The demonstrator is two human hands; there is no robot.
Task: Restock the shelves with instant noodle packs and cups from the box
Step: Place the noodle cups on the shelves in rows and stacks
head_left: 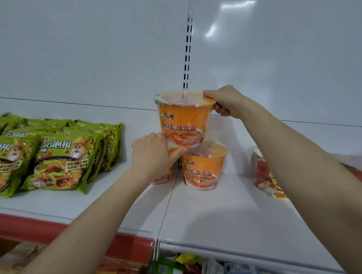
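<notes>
An orange noodle cup [184,120] sits stacked on top of two other orange cups on the white shelf [209,213]. My right hand [224,101] grips its lid rim on the right side. My left hand [154,154] is at its lower left, thumb under its base, and covers most of the lower left cup [164,176]. The lower right cup [203,168] stands in plain view.
Green noodle packs [59,157] stand in rows on the shelf's left. A red noodle cup [263,175] stands at the right, partly behind my right forearm. A slotted upright [187,52] runs up the white back panel. Mixed goods lie on the shelf below.
</notes>
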